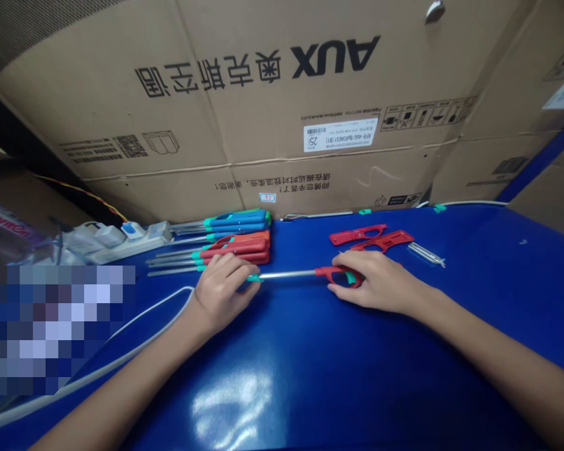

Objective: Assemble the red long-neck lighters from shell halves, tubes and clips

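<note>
A long lighter (294,274) with a metal tube, a red handle and a green tip lies across the blue table (310,369). My left hand (220,289) is closed over the green tip end of the tube. My right hand (378,282) is wrapped round the red handle with its green trigger. Just behind my left hand lies a pile of finished lighters (230,241), some blue, some red and orange. Two loose red handle shells (373,237) lie behind my right hand, with a bare metal tube (426,254) to their right.
Large AUX cardboard boxes (282,106) wall off the back of the table. A white power strip (117,241) with plugs sits at the left, and a white cable (136,319) curves over the table near my left forearm. A plastic bag (9,235) lies at far left.
</note>
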Tool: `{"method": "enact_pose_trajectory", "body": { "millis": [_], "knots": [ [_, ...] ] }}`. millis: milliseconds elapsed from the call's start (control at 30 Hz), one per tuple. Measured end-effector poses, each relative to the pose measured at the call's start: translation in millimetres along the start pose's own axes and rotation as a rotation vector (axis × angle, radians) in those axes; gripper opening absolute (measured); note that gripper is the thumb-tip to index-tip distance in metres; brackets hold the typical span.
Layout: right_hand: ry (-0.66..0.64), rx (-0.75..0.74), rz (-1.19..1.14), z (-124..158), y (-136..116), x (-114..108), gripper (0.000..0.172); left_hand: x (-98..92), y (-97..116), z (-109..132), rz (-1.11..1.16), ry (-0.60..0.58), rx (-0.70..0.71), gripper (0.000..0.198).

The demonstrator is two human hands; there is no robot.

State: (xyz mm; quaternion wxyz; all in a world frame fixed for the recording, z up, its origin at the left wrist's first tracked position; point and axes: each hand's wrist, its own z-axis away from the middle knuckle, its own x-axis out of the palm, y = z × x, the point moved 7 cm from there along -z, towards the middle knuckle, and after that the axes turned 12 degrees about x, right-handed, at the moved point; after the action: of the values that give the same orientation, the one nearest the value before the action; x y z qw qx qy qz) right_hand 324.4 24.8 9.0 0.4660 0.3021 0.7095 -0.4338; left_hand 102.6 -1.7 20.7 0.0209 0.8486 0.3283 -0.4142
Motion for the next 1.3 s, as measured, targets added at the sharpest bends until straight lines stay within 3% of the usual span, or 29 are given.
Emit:
{"method": "enact_pose_trajectory", "body": {
  "millis": [400,700,833,1300],
  "knots": [
    [-0.059,-0.063,-0.049,2,-7,16,0.024,6.0,8,0,0.071,-0.030,0.067,0.006],
    [-0.117,-0.029,-0.101,3,-14,8,0.024,3.3,6,-1,0.144,-0.029,0.005,0.005],
    [-0.112,-0.034,-0.093,5,-17,6,0.017,-0.2,10,-5,0.189,-0.006,0.008,0.007],
    [-0.157,-0.006,-0.103,9,-18,7,0.020,-9.5,15,-7,0.238,0.117,0.034,0.008]
  ]
}}
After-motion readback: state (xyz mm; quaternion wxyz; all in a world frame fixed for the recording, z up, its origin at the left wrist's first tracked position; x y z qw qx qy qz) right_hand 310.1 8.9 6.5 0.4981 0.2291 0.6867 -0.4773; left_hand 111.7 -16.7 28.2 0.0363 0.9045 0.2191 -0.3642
